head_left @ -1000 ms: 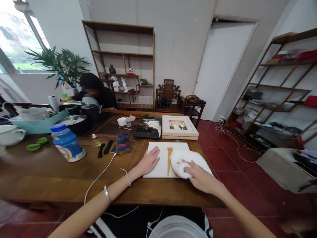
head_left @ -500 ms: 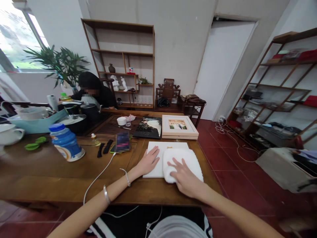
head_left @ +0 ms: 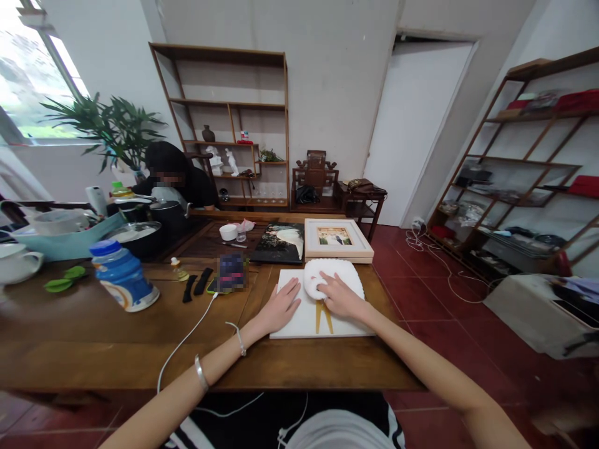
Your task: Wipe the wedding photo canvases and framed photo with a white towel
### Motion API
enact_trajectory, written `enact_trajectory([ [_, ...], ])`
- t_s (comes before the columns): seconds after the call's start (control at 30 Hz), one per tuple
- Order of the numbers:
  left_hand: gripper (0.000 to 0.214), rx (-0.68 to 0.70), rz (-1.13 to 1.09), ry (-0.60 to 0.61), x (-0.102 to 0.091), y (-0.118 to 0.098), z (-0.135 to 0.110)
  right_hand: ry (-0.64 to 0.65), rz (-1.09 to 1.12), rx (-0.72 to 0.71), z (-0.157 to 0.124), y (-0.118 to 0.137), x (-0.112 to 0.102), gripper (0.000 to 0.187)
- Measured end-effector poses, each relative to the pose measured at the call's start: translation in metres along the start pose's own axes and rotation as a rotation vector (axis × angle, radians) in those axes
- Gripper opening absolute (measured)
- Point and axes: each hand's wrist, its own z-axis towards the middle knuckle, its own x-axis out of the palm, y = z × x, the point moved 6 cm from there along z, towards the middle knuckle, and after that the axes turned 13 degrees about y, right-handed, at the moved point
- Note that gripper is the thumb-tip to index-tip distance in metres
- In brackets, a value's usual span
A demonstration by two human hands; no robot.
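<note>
Brown wooden worktop (head_left: 201, 358) supports a flat white rectangular board (head_left: 294, 327), which the left hand (head_left: 281, 308), laid flat and uncurled, seemingly steadies; the right hand (head_left: 344, 301) holds a fluffy white cloth (head_left: 350, 274) onto it, covering the top of a golden two-legged shape (head_left: 319, 320).

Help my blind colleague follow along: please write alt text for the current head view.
The right hand is on a white cloth atop a white board, two yellow strips showing below the cloth; the left hand lies flat on the board. A framed picture and blue bottle are on the wooden table, with someone in black beyond.
</note>
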Motion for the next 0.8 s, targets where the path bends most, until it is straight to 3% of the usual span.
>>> enact_trajectory([
  [0.17,0.05,-0.013,-0.011,0.013,0.0,0.001,0.0,0.013,-0.093,0.002,0.005,0.015,0.006,0.045],
  [0.4,0.047,-0.004,0.014,0.012,0.002,0.002,0.001,0.096,-0.131,-0.147,-0.061,0.086,0.016,0.037],
  [0.5,0.047,-0.001,0.015,0.016,0.002,0.002,0.002,0.167,-0.091,-0.232,-0.078,0.101,0.012,0.037],
  [0.6,0.047,0.0,0.016,0.023,0.001,0.001,0.001,0.16,-0.068,-0.228,-0.07,0.09,0.004,0.04],
  [0.8,0.046,0.002,-0.024,-0.005,0.003,0.004,0.002,0.062,-0.098,-0.034,-0.007,0.025,-0.002,0.041],
])
